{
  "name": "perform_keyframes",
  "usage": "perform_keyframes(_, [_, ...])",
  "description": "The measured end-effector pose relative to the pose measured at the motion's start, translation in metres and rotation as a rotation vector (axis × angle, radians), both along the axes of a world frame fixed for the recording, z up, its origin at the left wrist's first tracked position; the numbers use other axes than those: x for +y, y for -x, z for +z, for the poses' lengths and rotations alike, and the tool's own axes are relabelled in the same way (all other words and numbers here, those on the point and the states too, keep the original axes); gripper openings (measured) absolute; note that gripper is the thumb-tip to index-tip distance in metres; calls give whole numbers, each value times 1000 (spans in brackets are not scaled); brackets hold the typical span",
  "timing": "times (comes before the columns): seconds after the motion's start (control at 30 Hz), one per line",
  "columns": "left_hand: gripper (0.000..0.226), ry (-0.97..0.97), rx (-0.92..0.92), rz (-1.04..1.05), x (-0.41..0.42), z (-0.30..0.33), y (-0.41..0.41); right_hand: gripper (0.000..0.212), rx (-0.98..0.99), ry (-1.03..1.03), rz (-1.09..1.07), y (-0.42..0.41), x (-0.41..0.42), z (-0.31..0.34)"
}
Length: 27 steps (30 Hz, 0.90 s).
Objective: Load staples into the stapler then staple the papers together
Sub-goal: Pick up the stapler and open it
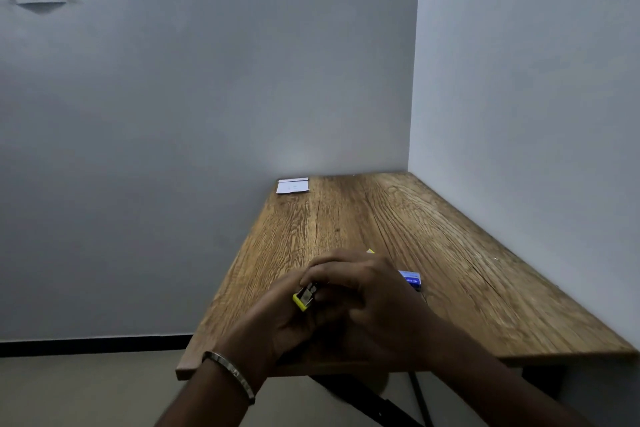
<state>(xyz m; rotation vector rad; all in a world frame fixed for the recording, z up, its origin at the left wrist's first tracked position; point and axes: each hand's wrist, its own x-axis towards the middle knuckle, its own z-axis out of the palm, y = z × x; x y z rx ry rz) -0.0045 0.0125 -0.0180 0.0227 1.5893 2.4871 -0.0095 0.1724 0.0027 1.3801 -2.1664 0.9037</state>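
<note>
A small yellow stapler (304,298) is held above the front of the wooden table (433,253). My left hand (277,326) grips it from below. My right hand (367,295) curls over its top, fingertips pinching at the metal end, and hides most of its body. A yellow tip (370,251) shows past my right knuckles. A blue staple box (412,279) lies on the table just behind my right hand. The white papers (292,185) lie at the far left corner of the table, against the wall.
The table stands in a room corner, with walls at its back and right. Its left edge and front edge drop to the floor. A metal bracelet (230,374) sits on my left wrist.
</note>
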Motion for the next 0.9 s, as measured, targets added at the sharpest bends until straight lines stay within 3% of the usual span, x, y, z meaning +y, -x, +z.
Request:
perform_keyframes(0.13, [34,-138,68,-61,0,1,-4,43,31,82,-95,1,-11,6])
perform_keyframes(0.33, [66,-233,103,31,-1,-8,-3,37,66,95,-131,2,-28,15])
perform_keyframes(0.47, [80,-256,147,197,-3,-11,-9,37,69,84,-160,8,-36,17])
perform_keyframes(0.63, [43,-149,307,376,-4,-12,-19,38,24,119,-140,10,-43,13])
perform_keyframes(0.9, [39,-260,276,457,-4,-9,-21,30,-48,323,-239,8,-51,12])
